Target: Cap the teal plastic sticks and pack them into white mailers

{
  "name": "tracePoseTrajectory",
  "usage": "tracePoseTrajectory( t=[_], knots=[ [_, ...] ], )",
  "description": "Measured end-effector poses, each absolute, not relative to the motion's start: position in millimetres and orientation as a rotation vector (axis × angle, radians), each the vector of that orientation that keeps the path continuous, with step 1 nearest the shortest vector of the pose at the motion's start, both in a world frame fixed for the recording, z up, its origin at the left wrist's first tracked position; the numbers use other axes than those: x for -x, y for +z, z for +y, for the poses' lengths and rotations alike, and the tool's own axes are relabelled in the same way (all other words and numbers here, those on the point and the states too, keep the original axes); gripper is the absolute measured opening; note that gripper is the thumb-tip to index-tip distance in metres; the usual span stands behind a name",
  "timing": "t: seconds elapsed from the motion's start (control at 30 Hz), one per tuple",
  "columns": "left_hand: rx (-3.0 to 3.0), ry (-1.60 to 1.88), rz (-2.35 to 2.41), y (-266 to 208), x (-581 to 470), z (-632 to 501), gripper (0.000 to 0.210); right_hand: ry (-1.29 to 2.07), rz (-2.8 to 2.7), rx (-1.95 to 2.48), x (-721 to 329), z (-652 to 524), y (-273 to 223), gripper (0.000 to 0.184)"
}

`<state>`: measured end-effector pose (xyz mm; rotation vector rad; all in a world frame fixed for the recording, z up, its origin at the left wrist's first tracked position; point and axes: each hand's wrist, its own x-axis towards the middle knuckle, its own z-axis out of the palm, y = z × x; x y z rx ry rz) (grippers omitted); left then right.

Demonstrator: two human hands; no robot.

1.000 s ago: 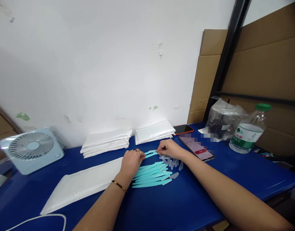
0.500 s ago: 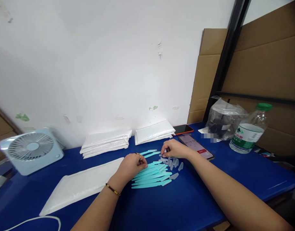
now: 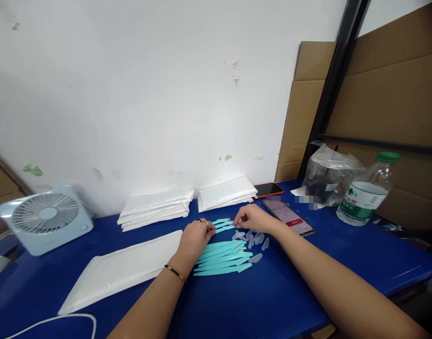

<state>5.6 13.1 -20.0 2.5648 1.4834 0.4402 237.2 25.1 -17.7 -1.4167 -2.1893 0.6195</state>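
Observation:
My left hand has its fingers closed at the handle ends of a few turquoise eyebrow razors lying at the back. At the blade end of these, my right hand pinches the tip; its fingers partly hide what is between them. Just in front, a fanned row of several more turquoise eyebrow razors lies on the table, blades to the right. Small clear blade caps are scattered beside them, below my right hand.
On the blue table lie a white padded mailer, two stacks of mailers, a lit phone and an orange-edged phone. A fan stands left; a water bottle and plastic bag stand right.
My left hand has moved up and away from the front row to the back group, where another razor now shows. My right hand has shifted slightly, onto the razor's blade end.

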Motion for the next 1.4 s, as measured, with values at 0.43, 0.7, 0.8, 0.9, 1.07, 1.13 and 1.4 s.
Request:
tracePoseTrajectory(
  t=[0.43, 0.7, 0.8, 0.9, 1.07, 1.13, 1.4],
  knots=[
    [-2.504, 0.473, 1.324, -9, 2, 8, 0.025, 0.665, -2.377, 1.072, -237, 11, 1, 0.021],
    [-2.385, 0.293, 1.148, -2, 10, 0, 0.023, 0.636, -2.447, 1.271, -253, 12, 2, 0.015],
    [-2.345, 0.242, 1.101, -2, 7, -2, 0.019, 0.658, -2.395, 1.376, -260, 10, 6, 0.015],
    [-2.369, 0.243, 1.126, -2, 5, -2, 0.017, 0.706, -2.395, 1.362, -260, 11, 5, 0.018],
    [-2.483, 0.421, 1.294, -4, 5, 0, 0.02, 0.638, -2.386, 1.401, -255, 14, 1, 0.022],
    [-2.447, 0.405, 1.312, -6, 6, 1, 0.019, 0.643, -2.397, 1.414, -254, 12, 3, 0.025],
    [-2.412, 0.394, 1.301, -11, 6, 5, 0.013, 0.619, -2.449, 1.38, -248, 5, 4, 0.013]
  ],
)
